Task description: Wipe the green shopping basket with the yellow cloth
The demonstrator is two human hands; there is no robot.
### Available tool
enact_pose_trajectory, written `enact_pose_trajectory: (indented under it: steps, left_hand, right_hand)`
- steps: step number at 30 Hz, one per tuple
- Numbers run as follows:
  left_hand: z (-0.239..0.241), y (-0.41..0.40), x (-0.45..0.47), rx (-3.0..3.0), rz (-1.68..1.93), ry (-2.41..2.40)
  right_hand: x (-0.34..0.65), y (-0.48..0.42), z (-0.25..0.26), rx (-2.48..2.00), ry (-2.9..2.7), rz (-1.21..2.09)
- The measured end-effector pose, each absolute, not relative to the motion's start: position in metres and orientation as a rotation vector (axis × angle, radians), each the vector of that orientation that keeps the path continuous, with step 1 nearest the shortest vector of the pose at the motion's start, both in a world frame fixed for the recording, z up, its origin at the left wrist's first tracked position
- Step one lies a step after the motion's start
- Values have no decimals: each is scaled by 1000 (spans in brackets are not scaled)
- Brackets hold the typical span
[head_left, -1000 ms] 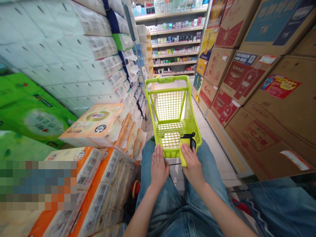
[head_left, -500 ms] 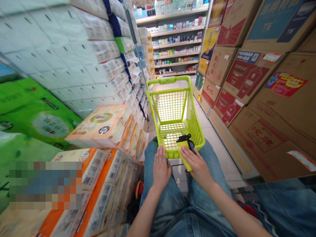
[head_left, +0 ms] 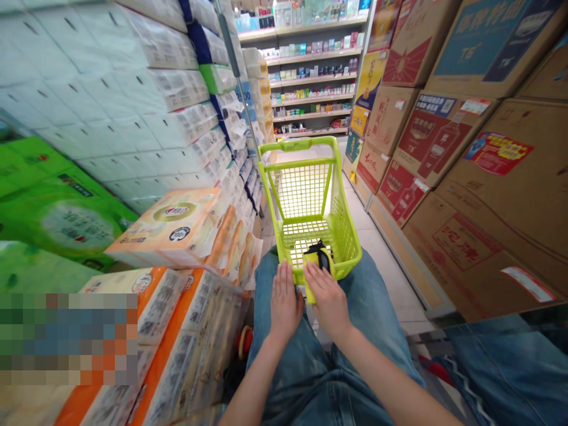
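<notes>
A lime-green shopping basket [head_left: 306,225] with mesh walls stands between my denim-clad knees, its handle at the far end. My left hand [head_left: 285,302] lies with straight fingers against the near rim, left of the middle; its fingertips touch the edge. Just right of it, my right hand [head_left: 326,296] is over the same rim, pressing a yellow cloth-like piece [head_left: 310,294] that hangs down outside the basket. Black strap-like parts [head_left: 323,257] join this piece on the basket's inner side. My right thumb is mostly hidden.
Tissue packs [head_left: 173,219] are stacked close on the left, beside a tall wall of white packs [head_left: 102,112]. Printed cartons [head_left: 470,236] line the right. Shelves of small goods [head_left: 315,77] close off the aisle's far end. Another denim-clad leg [head_left: 519,367] shows at lower right.
My right hand has slid left along the near rim with the yellow piece and its black parts, coming close to my left hand. My left hand stays on the rim.
</notes>
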State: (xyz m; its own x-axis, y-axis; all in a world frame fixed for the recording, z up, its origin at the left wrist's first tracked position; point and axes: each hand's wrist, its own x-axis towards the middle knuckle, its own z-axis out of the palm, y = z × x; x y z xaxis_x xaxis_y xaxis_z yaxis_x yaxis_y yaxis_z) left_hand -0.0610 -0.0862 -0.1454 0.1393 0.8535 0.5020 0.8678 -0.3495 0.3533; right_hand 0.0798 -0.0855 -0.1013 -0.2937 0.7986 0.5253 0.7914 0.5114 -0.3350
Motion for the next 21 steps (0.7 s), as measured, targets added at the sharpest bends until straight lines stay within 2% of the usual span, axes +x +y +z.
enact_pose_trajectory:
  steps: [5, 10, 17, 21]
  left_hand:
    - [-147, -87, -65, -2340, -1004, -1794]
    - [-143, -88, -63, -2354, -972, -1786]
    - [-143, -86, -59, -2331, -954, -1797]
    - [-143, -86, -60, -2344, -974, -1791]
  right_hand:
    - [53, -84, -96, -1210, -2153, 89]
    - [101, -88, -99, -1105, -2247, 78]
    - [197, -82, -108, -1324, -2085, -38]
    - [191, -85, -111, -1429, -1978, -68]
